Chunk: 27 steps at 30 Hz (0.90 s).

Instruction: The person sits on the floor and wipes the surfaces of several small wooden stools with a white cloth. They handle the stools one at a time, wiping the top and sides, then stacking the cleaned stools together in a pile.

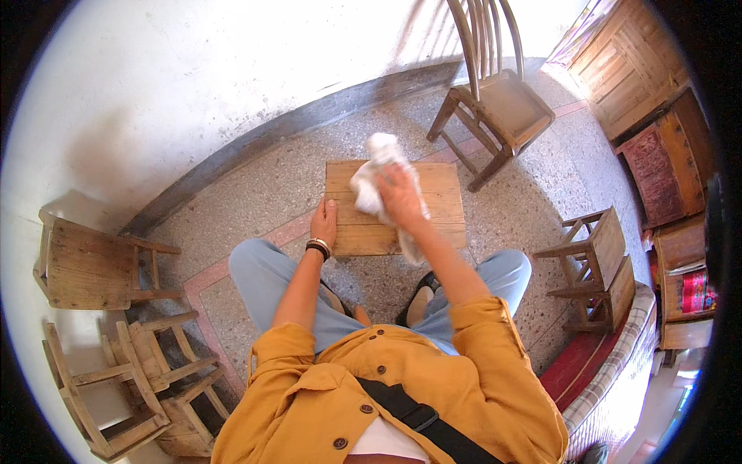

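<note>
Low in the frame sits a person in a mustard-yellow jacket (386,394) and light blue trousers, forearms reaching up toward the middle, where the left hand (324,222) lies flat with fingers together on the left edge of a small wooden stool (444,209). Just right of it the right hand (400,195) is closed around a crumpled white cloth (376,172) pressed on the stool's top. Further off, a spindle-back wooden chair (506,104) stands at upper centre, low stools (93,267) cluster at the left, and another pair (599,267) waits at the right.
</note>
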Tool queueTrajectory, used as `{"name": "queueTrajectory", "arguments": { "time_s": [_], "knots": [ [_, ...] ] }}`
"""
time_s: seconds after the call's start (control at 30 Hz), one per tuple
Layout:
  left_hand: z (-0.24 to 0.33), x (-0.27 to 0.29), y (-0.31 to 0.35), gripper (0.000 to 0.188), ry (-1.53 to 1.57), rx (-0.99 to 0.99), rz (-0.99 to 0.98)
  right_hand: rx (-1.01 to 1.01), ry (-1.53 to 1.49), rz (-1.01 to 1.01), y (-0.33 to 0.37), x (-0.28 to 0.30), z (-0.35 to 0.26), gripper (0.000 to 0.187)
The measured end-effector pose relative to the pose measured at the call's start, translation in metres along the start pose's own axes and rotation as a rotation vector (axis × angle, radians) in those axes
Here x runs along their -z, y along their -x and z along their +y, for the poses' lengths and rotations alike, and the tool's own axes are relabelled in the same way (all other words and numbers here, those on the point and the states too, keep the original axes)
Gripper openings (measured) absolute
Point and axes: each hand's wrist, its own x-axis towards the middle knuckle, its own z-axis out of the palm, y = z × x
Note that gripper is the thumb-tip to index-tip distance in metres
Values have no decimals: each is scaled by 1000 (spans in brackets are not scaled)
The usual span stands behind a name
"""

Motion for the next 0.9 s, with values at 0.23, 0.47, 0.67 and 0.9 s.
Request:
{"name": "queueTrajectory", "arguments": {
  "time_s": [0.23,0.47,0.67,0.9],
  "knots": [
    [-5,0,1,50,-68,-42,94,-225,-1,-85,67,57,17,44],
    [-40,8,-3,54,274,61,64,67,-194,-140,20,23,-103,49],
    [-10,9,0,55,46,79,118,123,16,-47,-71,-41,-42,41],
    [9,11,6,55,48,73,24,-305,46,6,26,46,47,41]
  ]
}}
